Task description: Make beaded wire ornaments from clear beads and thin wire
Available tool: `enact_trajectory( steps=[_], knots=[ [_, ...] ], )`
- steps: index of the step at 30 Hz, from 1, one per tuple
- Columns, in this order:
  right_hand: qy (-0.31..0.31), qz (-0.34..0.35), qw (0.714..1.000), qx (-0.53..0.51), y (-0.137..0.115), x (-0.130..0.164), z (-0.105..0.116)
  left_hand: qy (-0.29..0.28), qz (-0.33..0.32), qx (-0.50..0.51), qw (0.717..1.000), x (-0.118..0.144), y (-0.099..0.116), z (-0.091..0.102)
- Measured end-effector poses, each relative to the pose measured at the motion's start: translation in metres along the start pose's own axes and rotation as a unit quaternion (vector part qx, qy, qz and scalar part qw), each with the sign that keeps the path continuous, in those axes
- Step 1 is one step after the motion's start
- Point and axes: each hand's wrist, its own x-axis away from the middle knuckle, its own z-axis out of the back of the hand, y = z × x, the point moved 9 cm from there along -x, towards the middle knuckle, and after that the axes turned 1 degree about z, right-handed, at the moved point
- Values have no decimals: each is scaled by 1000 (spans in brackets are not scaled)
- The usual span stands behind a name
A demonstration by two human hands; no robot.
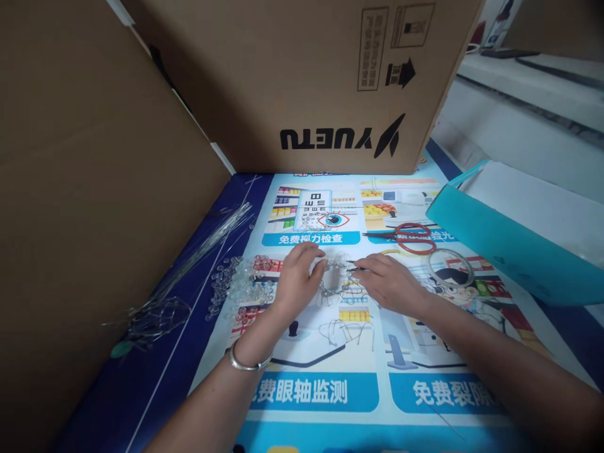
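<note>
A ring-like piece of thin wire strung with clear beads (336, 292) lies between my hands on the printed tabletop sheet. My left hand (299, 280) is closed at its left side, thumb and fingers curled at the wire's edge. My right hand (389, 283) grips what looks like dark tweezers (352, 270), its two narrow tips pointing left at the beaded wire. Most of the tool is hidden by my fingers. Loose clear beads (240, 283) spread in a pile to the left of my left hand. Short bent wires (342, 332) lie nearer to me.
Scissors with red handles (415, 238) and a roll of clear tape (452, 268) lie beyond my right hand. A teal box (504, 242) stands at the right. Long wires (207, 245) lie at the left, beside a cardboard wall (94, 157). A printed carton (302, 82) closes off the back.
</note>
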Motion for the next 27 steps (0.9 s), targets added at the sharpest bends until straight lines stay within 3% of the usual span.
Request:
enact_trajectory(
  steps=[9, 21, 27],
  knots=[
    [-12, -9, 1000, -2, 3, 0, -4, -45, 12, -20, 999, 1, -23, -13],
    [-12, -6, 1000, -14, 6, 2, -6, -68, 2, -38, 997, 0, -22, -15],
    [-15, -8, 1000, -15, 8, 2, -7, -94, -15, -102, 990, 3, -24, -21]
  ],
)
